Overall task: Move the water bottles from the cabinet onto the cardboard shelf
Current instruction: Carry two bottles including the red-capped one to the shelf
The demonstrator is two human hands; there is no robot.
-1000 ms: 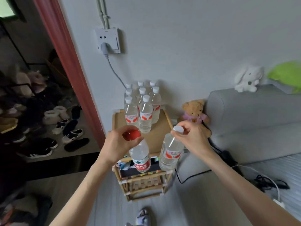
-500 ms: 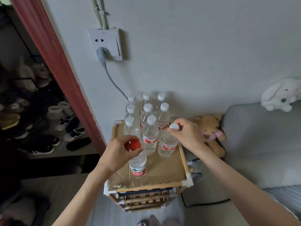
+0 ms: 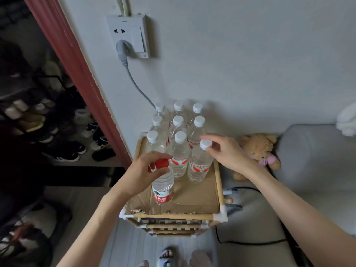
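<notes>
A cardboard shelf (image 3: 194,197) on a wooden frame stands against the wall. Several clear white-capped water bottles (image 3: 178,132) stand in rows at its back. My left hand (image 3: 146,170) grips the red cap of a red-capped bottle (image 3: 162,189) that stands on the cardboard in front of the rows. My right hand (image 3: 225,153) pinches the white cap of another white-capped bottle (image 3: 199,166) standing at the right end of the front row. Both bottles rest upright on the shelf top.
A wall socket (image 3: 131,35) with a grey cable (image 3: 138,87) hangs above the bottles. A teddy bear (image 3: 260,151) leans on a grey sofa (image 3: 312,160) at right. Shoes (image 3: 63,155) fill a dark rack at left. Black cables (image 3: 250,241) lie on the floor.
Both hands moved forward over the shelf and set their bottles down on the cardboard top; the view has moved closer and tilted down.
</notes>
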